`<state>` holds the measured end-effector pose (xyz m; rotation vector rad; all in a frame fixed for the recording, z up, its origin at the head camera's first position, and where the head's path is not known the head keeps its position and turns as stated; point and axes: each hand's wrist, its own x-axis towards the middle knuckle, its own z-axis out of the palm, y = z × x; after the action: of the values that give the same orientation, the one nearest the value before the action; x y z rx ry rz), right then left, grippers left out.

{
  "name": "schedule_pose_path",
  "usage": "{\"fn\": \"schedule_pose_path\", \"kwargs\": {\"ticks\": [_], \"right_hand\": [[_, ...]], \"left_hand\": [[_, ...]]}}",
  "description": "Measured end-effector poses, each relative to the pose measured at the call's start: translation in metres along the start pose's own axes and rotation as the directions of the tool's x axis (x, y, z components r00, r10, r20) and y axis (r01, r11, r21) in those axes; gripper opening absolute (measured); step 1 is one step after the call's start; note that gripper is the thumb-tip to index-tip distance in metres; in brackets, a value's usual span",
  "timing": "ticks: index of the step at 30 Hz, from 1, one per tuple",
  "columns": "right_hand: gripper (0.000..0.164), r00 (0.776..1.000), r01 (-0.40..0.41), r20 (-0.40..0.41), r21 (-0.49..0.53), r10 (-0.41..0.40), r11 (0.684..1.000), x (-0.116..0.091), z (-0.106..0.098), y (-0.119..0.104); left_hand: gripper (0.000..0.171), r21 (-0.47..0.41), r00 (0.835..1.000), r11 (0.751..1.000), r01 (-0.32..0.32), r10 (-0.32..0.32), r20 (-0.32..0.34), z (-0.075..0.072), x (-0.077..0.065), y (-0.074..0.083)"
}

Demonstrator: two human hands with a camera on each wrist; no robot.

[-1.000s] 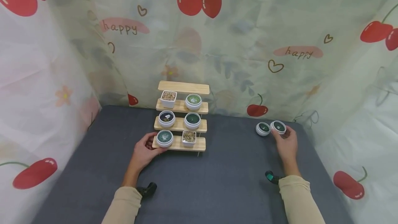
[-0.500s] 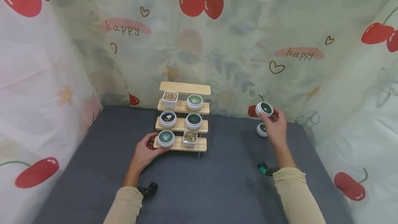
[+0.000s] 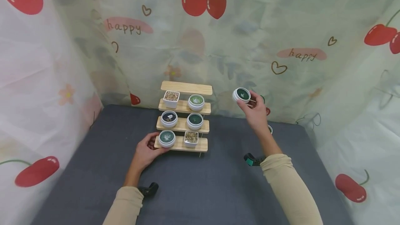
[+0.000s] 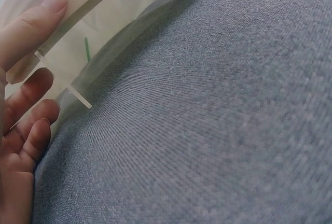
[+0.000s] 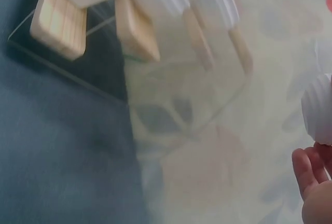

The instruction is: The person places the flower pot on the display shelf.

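A tiered wooden stand (image 3: 186, 87) stands at the back of the table. At the left end of its lowest board my left hand (image 3: 146, 153) grips the edge, thumb (image 4: 44, 14) along the board's front and fingers curled below it. A round white pot (image 3: 167, 142) with a speckled green top sits on the board right by this hand. To the right of the stand, raised in front of the backdrop, my right hand (image 3: 257, 117) holds another round white pot (image 3: 242, 95) with a dark green top, pinched between thumb and fingers. Its ribbed side (image 5: 317, 110) shows in the right wrist view.
Below the bare top board, the three lower boards hold round white pots and two square pots (image 3: 191, 139) of grainy stuff. One more pot (image 3: 270, 129) on the table is mostly hidden by my right forearm. A patterned cloth (image 3: 231, 44) rises behind the dark table (image 3: 200, 186).
My right hand has lifted the dark green pot off the table at the right and carried it leftward towards the stand. The left hand keeps its grip on the board.
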<state>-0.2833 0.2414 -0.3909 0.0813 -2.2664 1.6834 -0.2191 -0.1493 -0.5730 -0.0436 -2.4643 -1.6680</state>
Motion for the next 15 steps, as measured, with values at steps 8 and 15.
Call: {"fn": "schedule_pose_path", "kwargs": {"ticks": [8, 15], "right_hand": [[0.061, 0.990, 0.118, 0.077, 0.016, -0.119, 0.993, 0.012, 0.038, -0.024], [0.059, 0.978, 0.154, 0.136, 0.040, -0.158, 0.987, 0.019, 0.073, -0.042]], "left_hand": [[0.072, -0.007, 1.000, 1.000, -0.003, 0.003, 0.004, 0.000, 0.000, -0.001], [0.072, -0.011, 1.000, 1.000, -0.008, 0.008, 0.000, 0.000, -0.001, -0.001]]}}
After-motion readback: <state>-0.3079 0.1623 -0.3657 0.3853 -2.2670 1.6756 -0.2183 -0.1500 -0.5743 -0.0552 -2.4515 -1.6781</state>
